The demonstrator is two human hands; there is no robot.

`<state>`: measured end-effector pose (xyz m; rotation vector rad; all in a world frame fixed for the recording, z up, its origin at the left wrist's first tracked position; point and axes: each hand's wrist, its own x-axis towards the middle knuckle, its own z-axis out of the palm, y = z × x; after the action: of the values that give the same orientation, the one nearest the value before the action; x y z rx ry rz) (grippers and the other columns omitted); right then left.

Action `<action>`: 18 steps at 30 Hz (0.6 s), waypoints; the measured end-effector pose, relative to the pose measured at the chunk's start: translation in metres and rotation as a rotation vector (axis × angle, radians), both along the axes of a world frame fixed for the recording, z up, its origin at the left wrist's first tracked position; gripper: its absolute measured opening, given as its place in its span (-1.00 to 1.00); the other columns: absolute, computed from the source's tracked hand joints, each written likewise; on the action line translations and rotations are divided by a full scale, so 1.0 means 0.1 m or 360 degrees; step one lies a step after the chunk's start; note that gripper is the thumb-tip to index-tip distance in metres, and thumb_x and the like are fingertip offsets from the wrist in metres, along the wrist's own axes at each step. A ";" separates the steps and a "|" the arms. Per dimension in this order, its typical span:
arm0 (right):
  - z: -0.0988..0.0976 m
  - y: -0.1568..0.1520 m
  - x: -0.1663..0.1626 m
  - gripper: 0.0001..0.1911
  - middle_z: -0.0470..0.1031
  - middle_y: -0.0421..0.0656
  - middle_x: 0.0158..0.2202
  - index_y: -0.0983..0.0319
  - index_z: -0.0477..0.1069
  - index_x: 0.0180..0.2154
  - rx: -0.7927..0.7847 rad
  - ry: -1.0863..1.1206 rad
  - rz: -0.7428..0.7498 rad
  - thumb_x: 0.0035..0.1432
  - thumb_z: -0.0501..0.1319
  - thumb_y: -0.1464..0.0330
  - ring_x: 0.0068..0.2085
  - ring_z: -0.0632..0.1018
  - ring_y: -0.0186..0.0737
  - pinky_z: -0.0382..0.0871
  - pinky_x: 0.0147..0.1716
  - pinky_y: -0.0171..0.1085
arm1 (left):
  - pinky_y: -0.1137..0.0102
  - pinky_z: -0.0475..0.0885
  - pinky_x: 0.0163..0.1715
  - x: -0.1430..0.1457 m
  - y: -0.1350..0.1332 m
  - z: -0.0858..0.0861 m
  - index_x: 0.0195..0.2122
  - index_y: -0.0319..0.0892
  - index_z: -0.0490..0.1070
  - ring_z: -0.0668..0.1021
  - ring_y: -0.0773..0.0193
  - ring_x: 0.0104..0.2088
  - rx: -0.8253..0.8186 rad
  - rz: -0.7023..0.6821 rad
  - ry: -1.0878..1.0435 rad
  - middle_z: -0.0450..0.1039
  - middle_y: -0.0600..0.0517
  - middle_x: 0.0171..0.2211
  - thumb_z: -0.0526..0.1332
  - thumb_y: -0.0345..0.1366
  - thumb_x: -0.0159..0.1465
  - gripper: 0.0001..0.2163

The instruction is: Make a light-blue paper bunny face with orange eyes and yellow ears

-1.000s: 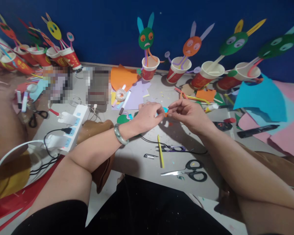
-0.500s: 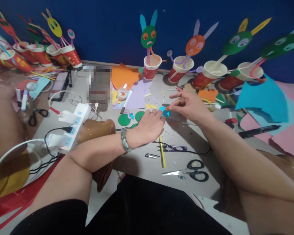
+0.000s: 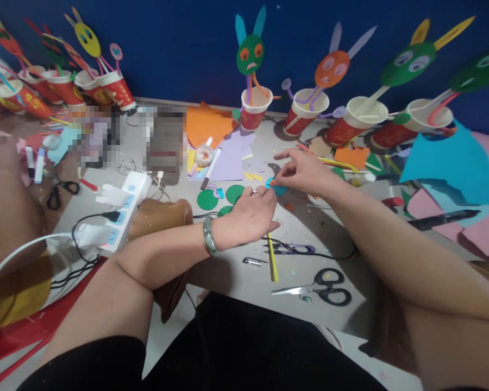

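Observation:
My left hand (image 3: pixel 253 214), with a ring and a bangle, lies palm down on the table with its thumb spread. Its fingertips reach the near edge of a bright blue paper piece (image 3: pixel 280 189), which both hands partly cover. Over that piece my right hand (image 3: pixel 300 172) pinches a tiny orange paper bit (image 3: pixel 271 183) between thumb and forefinger, its other fingers raised. Green paper circles (image 3: pixel 207 200) lie left of my left hand. Below the hands are a yellow strip (image 3: pixel 273 263), purple thread snips (image 3: pixel 295 249) and black-handled scissors (image 3: pixel 330 285).
Paper cups with rabbit-like paper heads, such as a red cup (image 3: pixel 255 114), line the blue wall. A power strip (image 3: pixel 127 209) with cables stands left. Blue sheets (image 3: pixel 448 168) lie right. Another person's arm (image 3: pixel 12 201) is at far left. A black cable crosses below my hands.
My right hand has shifted slightly left over the blue paper, carrying the orange bit with it. My left thumb now shows stretched out to the side. The view has turned a little.

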<state>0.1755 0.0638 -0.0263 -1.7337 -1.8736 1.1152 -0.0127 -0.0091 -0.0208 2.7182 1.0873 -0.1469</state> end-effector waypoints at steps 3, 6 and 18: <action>-0.06 0.02 0.01 -0.36 0.66 -0.21 -0.45 0.16 0.44 0.08 0.0062 0.0019 0.0025 -0.09 0.48 0.34 -0.34 0.67 -0.01 0.55 -0.28 -0.07 | 0.17 0.24 0.06 0.00 0.00 -0.02 0.21 -0.41 0.37 0.44 -0.07 0.13 0.0015 -0.0014 -0.0020 0.44 -0.28 0.17 0.19 -0.07 0.47 -0.52; -0.11 0.05 0.02 -0.37 0.65 -0.22 -0.46 0.14 0.46 0.05 0.0113 0.0005 0.0051 -0.11 0.49 0.34 -0.36 0.67 0.00 0.54 -0.28 -0.05 | 0.17 0.24 0.05 -0.01 -0.01 -0.05 0.20 -0.44 0.37 0.43 -0.07 0.12 0.0052 -0.0030 -0.0043 0.44 -0.29 0.16 0.20 -0.08 0.45 -0.50; -0.08 0.06 -0.04 -0.38 0.65 -0.21 -0.46 0.15 0.50 0.04 0.0144 -0.0136 0.0058 -0.14 0.50 0.37 -0.26 0.68 0.06 0.52 -0.18 -0.02 | 0.18 0.22 0.03 -0.01 -0.02 -0.02 0.13 -0.40 0.42 0.43 -0.08 0.12 0.0047 -0.0051 -0.0040 0.45 -0.31 0.15 0.20 -0.09 0.45 -0.57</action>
<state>0.1718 0.0702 -0.0338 -1.7285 -1.9823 0.9675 -0.0140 -0.0110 -0.0233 2.7566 1.0474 -0.1021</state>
